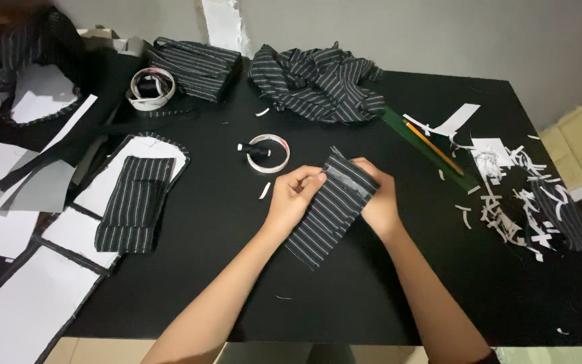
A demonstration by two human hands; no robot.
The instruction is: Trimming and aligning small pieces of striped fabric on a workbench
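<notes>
A folded piece of black fabric with thin white stripes (325, 219) lies at the middle of the black table (385, 296). My left hand (294, 195) pinches its upper left edge with thumb and fingers. My right hand (377, 202) grips its upper right corner, partly tucked under the cloth. A grey lining shows at the top fold between the two hands. A small roll of white tape with a black thread spool inside (267, 153) sits just beyond my left hand.
Another folded striped piece (135, 202) rests on white pattern pieces at left. A crumpled striped cloth (318, 81) and a striped pouch (197, 66) lie at the back. A green ruler with a pencil (432, 152) and a heap of scraps (527, 202) occupy the right.
</notes>
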